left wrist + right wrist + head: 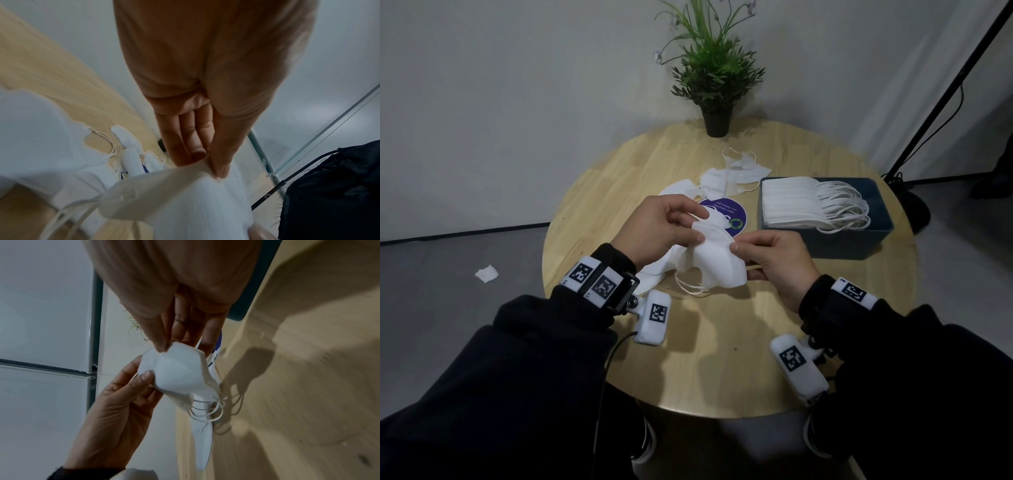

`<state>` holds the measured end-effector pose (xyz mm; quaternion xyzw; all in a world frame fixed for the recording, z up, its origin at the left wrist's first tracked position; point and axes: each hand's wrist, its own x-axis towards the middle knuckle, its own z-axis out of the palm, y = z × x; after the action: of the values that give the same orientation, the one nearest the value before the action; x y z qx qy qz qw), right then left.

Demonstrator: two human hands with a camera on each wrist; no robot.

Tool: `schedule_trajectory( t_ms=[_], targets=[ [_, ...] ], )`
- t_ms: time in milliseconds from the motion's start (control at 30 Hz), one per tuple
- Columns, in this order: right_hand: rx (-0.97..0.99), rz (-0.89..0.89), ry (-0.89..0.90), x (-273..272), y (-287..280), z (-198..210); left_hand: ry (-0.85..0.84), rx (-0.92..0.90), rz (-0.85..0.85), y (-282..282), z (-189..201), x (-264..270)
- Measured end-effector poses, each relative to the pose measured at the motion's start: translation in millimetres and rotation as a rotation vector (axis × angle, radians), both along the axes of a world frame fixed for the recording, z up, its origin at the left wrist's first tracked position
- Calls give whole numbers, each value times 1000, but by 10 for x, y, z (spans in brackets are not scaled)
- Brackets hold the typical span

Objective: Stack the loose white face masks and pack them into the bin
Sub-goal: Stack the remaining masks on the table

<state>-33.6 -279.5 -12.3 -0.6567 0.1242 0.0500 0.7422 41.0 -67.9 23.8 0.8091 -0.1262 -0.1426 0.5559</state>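
Round wooden table (722, 370) bears loose masks (726, 176), bin (825, 240), potted plant (717, 120), purple sticker (726, 210)

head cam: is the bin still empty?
No, the bin already holds a row of stacked white masks with their ear loops trailing to the right.

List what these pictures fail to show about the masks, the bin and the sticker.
- Held masks: count unclear; layers overlap in head and right wrist views; left wrist view is blurred.
- Bin: depth of its mask stack hidden by the near wall, head view.
- Sticker: partly covered by left hand and masks; print too small.
- Right hand: fingers hidden beneath the masks, head view.
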Motion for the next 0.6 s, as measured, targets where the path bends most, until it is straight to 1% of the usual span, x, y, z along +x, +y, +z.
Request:
schedule_trajectory(
  t_ms=[133,233,267,333,400,500,600],
  targets=[
    [2,7,23,12,-5,-27,19,0,-17,-11,-6,1],
    [69,6,71,20,-15,-35,97,13,-65,0,-18,-1],
    [92,-3,90,25,-28,-36,127,53,-109,14,-29,-3],
    [128,-27,119,32,-64,-37,162,203,-217,41,-58,-19],
    [134,-42,133,35,-107,-37,201,334,-280,67,-94,-42],
    [99,-43,156,19,-163,-53,237,429,-274,138,-137,-54],
    [23,-37,197,6,-218,-121,304,405,-205,217,-156,-68]
  ],
)
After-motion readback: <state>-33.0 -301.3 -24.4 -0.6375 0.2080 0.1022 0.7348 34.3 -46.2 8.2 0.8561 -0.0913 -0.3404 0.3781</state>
